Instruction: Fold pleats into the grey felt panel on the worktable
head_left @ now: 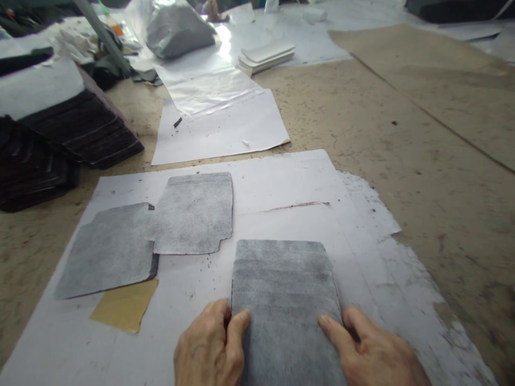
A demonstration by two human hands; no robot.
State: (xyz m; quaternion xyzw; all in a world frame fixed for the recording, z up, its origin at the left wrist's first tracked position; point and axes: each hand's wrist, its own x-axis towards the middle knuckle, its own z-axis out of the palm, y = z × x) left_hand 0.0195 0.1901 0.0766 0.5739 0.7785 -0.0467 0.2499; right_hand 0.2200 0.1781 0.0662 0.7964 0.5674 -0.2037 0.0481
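A grey, fabric-like panel (285,289) with faint cross bands lies at the bottom centre, its lower end cut off by the frame edge. My left hand (213,343) grips its left edge, thumb on top and fingers curled at the side. On the right edge my right hand (370,346) pinches it the same way. To the upper left are two more grey pieces with notched corners, one (195,214) overlapping or touching the other (110,249). A tan scrap (126,305) sticks out below the left piece.
White paper (181,321) covers the work surface under the pieces. Dark stacks (92,128) of cut material stand at the left. Further back are another white sheet (225,128), a small white stack (267,56) and a grey plastic-wrapped bundle (177,29). Brown sheeting (434,59) lies at the right.
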